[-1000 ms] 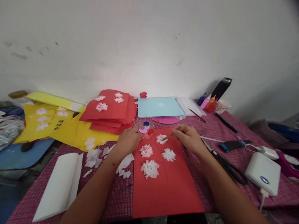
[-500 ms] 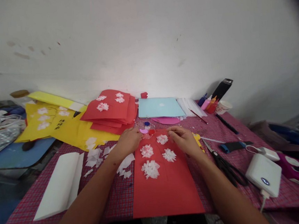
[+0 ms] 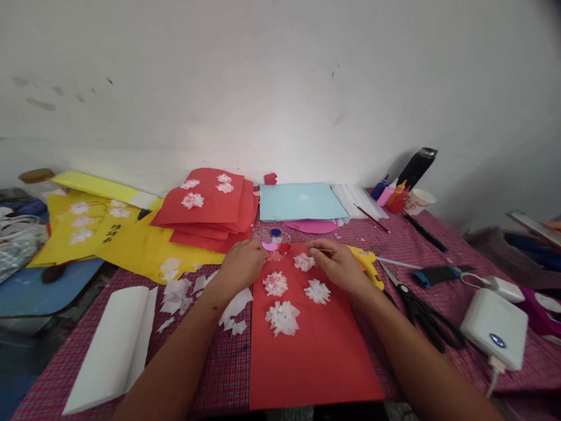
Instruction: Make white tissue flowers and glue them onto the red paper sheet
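A red paper sheet [image 3: 313, 358] lies in front of me on the checked tablecloth, with several white paper flowers [image 3: 282, 317] stuck on its far half. My right hand [image 3: 337, 264] is closed in a pinch on a thin paintbrush [image 3: 319, 251], whose tip reaches toward the small paint palette [image 3: 274, 242] with pink, blue and red wells. My left hand [image 3: 240, 266] rests curled beside the palette at the sheet's far left corner, fingers touching the palette's edge.
Stacks of red [image 3: 206, 207] and yellow paper [image 3: 115, 235] lie at the back left, and a light blue sheet [image 3: 299, 201] at the back. Yellow glue gun [image 3: 366, 262], scissors [image 3: 421, 309] and a white power bank [image 3: 497, 328] lie right. Another person's hand holds a phone [image 3: 548, 236] at far right.
My right hand has slid left with the brush, from over the top flower to the palette's edge, uncovering the yellow glue gun. Another person's hand with a phone has come in at right.
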Demonstrator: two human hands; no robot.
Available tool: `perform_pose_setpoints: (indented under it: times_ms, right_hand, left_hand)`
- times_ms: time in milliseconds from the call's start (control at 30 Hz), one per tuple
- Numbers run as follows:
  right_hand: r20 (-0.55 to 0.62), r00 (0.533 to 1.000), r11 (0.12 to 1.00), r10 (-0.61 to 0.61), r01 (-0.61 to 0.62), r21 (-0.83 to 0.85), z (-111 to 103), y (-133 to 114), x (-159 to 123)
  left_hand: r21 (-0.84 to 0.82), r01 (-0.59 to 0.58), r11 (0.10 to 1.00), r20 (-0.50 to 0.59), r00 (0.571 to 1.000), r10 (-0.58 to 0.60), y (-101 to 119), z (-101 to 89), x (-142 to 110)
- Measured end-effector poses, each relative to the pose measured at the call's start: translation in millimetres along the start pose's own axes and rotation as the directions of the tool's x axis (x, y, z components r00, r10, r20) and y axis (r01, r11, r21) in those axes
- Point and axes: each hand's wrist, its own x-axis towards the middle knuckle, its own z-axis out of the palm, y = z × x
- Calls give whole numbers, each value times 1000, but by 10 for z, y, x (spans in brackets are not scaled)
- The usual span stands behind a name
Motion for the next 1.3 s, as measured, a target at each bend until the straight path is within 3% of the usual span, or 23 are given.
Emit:
perform_pose_setpoints:
  times_ms: [233, 467, 600, 1300]
  right_hand:
    - [-52, 996, 995, 67, -62, 79, -94, -63, -4]
    - [-182, 970, 973, 162, -127, 191, -350, -72, -6]
    - [-197, 961, 971, 195, -160, 177, -440, -48, -3]
    - [-190, 963, 982, 190, -182, 59, -398, -38, 8]
  left_hand:
    - [-20, 24, 999, -7, 1000, -24, -5, 8, 3]
    - [-41, 21, 999, 3, 1000, -21, -6, -9, -7]
    - [-40, 13, 999, -9, 1000, -14, -9, -9, -10]
    - [-12, 26, 1000, 14, 1000, -26, -5, -11, -6]
